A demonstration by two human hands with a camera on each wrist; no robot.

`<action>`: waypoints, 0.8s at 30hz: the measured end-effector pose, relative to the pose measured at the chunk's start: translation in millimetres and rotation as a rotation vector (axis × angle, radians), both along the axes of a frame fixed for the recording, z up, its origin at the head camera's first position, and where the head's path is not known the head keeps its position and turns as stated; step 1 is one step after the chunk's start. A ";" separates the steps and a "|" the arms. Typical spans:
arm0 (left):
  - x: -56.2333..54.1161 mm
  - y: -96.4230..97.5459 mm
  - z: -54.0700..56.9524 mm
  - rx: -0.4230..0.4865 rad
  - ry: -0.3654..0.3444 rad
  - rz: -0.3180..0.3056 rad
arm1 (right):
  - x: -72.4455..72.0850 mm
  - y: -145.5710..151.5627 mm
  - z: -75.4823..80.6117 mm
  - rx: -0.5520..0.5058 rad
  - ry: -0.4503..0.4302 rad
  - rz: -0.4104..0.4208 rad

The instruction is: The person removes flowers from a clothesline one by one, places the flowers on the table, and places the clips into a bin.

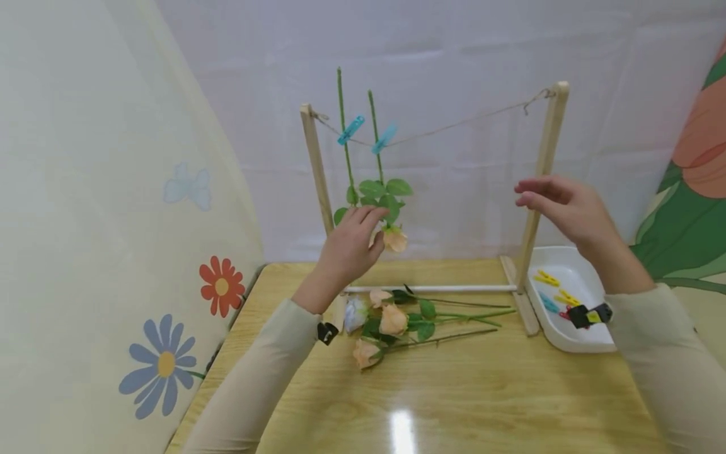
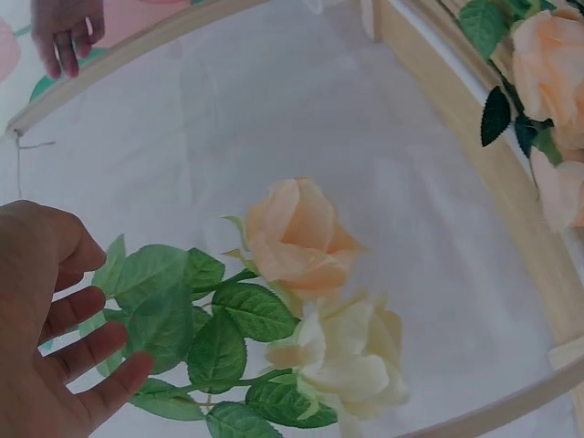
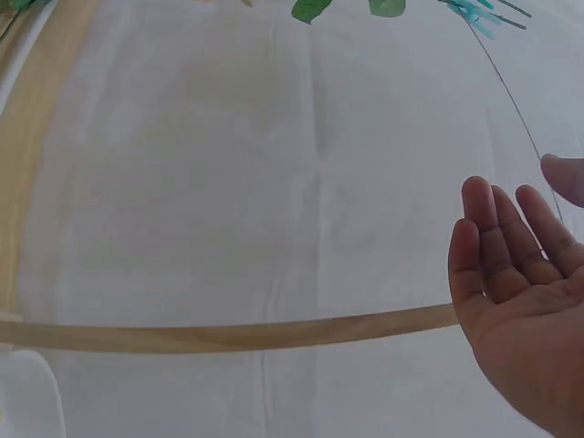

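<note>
Two roses hang heads down from a twine line [image 1: 454, 128], each stem held by a blue clothespin [image 1: 351, 130], [image 1: 384, 139]. In the left wrist view, one hanging rose is peach [image 2: 301, 233] and the other cream [image 2: 356, 356]. My left hand [image 1: 351, 244] is beside their leaves [image 2: 162, 292], fingers loosely bent and gripping nothing; whether the fingertips touch the leaves I cannot tell. Near the right wooden post [image 1: 542, 157], my right hand [image 1: 575, 211] is raised, its fingers relaxed and its palm bare in the right wrist view.
Several peach roses [image 1: 394, 320] and a pale bluish rose [image 1: 355, 313] lie on the wooden table [image 1: 454, 391] in front of the frame's white bar [image 1: 437, 289]. At right, a white tray [image 1: 567, 343] contains yellow [image 1: 546, 278], blue [image 1: 549, 302] and red clothespins.
</note>
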State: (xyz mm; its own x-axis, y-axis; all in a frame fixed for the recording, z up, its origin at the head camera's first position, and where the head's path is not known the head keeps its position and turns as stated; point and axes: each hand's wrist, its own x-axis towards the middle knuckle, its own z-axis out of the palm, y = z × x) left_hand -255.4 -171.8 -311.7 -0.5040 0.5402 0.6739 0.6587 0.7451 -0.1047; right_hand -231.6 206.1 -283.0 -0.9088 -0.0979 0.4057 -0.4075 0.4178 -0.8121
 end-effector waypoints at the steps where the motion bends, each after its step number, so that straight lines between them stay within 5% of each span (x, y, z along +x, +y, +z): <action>1: -0.4 0.0 1.4 0.024 0.008 -0.012 | -1.1 -2.0 2.0 -0.011 0.003 0.006; 15: -12.4 8.5 28.0 0.304 0.004 -0.042 | -10.9 -38.3 29.9 -0.151 0.108 0.111; 24: -19.9 15.7 44.6 0.514 -0.129 -0.051 | -19.4 -60.1 44.0 -0.270 0.138 0.197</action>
